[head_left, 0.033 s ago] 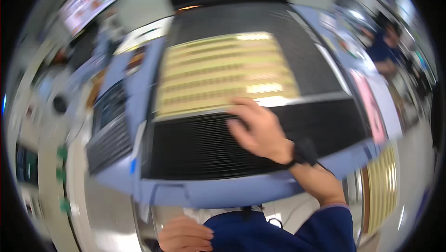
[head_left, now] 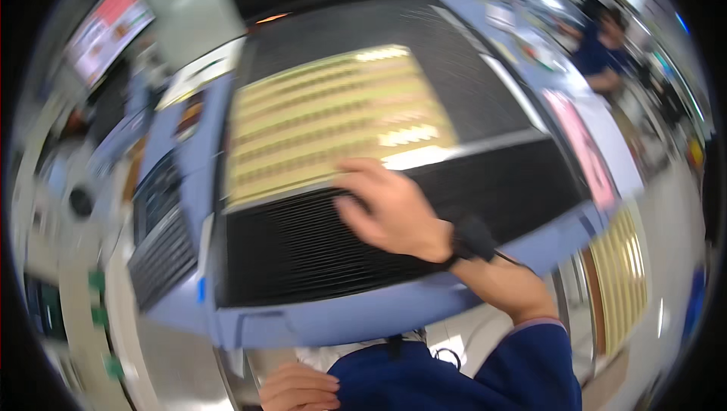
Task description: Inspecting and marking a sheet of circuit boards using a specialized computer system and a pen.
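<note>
A yellow panel (head_left: 303,131) with several darker rows across it lies flat on the black bed of a blue machine. My right hand (head_left: 390,210) reaches in from the lower right, over the panel's near edge and the ribbed black strip (head_left: 303,252) in front of it. Its thumb and index finger are spread apart with nothing visible between them. Blur hides whether the fingertips touch the panel. A dark band (head_left: 475,238) circles that wrist. Low in the view, my left hand (head_left: 301,387) is near my body, fingers stretched out side by side, nothing seen in it.
Left of the bed are a keyboard (head_left: 161,256) and a small dark device. A pink strip (head_left: 579,146) lies along the machine's right side. Below it, another yellow ribbed panel (head_left: 617,282) stands at the lower right. A co-worker (head_left: 602,51) sits at the far right.
The whole view has shifted and turned a little, so the machine and yellow panel appear farther left. My right hand keeps about the same place at the panel's near edge.
</note>
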`<state>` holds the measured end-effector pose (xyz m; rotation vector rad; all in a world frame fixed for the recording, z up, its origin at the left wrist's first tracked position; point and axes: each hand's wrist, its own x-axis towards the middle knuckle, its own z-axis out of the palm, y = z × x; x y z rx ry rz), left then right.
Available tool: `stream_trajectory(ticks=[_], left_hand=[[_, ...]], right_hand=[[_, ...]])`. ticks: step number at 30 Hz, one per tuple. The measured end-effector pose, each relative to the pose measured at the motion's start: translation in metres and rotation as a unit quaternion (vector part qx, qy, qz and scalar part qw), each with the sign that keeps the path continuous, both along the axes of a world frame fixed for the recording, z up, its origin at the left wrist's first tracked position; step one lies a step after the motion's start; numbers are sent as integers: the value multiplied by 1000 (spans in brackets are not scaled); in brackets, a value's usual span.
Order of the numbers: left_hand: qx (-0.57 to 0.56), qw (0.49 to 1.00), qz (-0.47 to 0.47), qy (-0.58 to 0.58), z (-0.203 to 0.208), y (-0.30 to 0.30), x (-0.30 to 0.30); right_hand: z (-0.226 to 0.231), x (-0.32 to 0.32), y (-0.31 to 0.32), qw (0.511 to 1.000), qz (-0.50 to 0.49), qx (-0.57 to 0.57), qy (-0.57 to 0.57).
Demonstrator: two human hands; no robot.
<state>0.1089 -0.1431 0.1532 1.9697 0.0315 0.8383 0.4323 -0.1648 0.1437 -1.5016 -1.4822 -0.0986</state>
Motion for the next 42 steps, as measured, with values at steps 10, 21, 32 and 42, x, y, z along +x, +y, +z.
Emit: stream_trajectory(ticks=[10, 21, 32, 42], left_hand=[[-138, 953, 170, 209, -68, -57, -11], [-363, 913, 57, 175, -74, -76, 19], [-461, 874, 101, 116, -75, -72, 4], [-3, 952, 144, 270, -91, -71, 24]], right_hand=[[-28, 7, 10, 992, -15, 125, -2], [-29, 13, 14, 995, -21, 96, -15], [-25, 14, 21, 988, 22, 145, -51], [-28, 17, 19, 990, 30, 139, -26]])
